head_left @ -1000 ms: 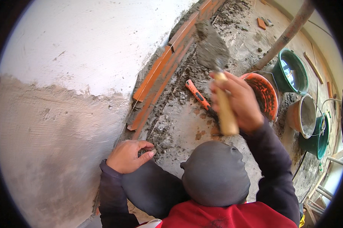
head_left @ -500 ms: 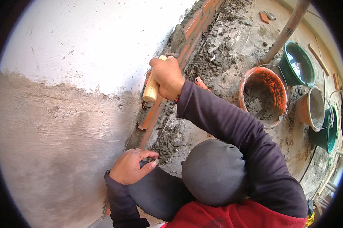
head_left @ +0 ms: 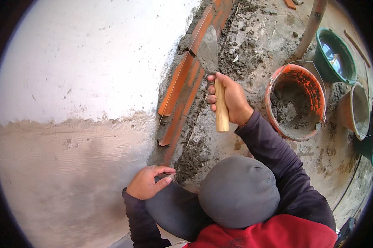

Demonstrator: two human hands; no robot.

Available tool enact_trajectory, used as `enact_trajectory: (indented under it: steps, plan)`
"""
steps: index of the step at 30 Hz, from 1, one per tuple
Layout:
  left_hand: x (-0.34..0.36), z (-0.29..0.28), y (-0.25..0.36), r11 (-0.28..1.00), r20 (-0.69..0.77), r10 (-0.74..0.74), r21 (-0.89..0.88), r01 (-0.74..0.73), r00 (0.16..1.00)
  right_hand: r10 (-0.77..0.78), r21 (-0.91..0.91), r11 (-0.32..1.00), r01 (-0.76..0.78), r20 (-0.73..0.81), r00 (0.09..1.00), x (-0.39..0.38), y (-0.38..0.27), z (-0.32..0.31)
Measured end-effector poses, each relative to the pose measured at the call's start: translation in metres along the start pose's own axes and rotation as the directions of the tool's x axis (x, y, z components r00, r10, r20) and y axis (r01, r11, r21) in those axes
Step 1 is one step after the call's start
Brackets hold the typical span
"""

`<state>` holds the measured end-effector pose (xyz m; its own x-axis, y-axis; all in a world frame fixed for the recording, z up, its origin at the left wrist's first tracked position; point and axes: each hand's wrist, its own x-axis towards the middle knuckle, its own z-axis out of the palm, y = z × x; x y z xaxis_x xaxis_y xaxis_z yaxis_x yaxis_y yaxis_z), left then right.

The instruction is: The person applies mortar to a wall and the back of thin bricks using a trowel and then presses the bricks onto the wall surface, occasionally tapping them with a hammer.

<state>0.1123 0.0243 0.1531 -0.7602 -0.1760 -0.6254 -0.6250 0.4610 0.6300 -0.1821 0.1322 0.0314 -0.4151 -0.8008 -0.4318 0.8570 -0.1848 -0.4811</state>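
Observation:
My right hand (head_left: 232,99) is wrapped round the wooden handle of a trowel (head_left: 222,109). The grey blade, smeared with mortar, points away from me and lies over the outer edge of a low course of orange bricks (head_left: 178,84). A thin string runs along the bricks. My left hand (head_left: 147,182) rests on my grey-clad left leg, near the wall. Its fingers are curled and the thumb comes close to them; whatever lies between them, if anything, is too small to make out.
A white and bare-plaster wall (head_left: 71,144) rises on the left. Mortar crumbs (head_left: 194,155) cover the ground beside the bricks. To the right stand an orange bucket (head_left: 273,109) with mortar, a green bucket of water (head_left: 347,76), another bucket (head_left: 347,109) and a slanted pole (head_left: 312,33).
My right hand has drawn the trowel back from the wall side, to the right and nearer me, uncovering the brick tops. My left hand stays on my leg. The view has shifted slightly.

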Motion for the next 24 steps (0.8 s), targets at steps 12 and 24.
enact_trajectory:
  steps: [12,24]
  plan:
    - [0.027,0.006,0.018,0.968,0.03,-0.251,0.015,0.251,0.968,0.008,0.487,0.845,-0.223,0.405,0.914,0.041,0.039,0.04]
    - [0.019,0.007,0.023,0.921,0.031,-0.389,0.023,0.389,0.921,0.021,0.458,0.867,-0.196,0.36,0.933,0.044,0.038,0.038]
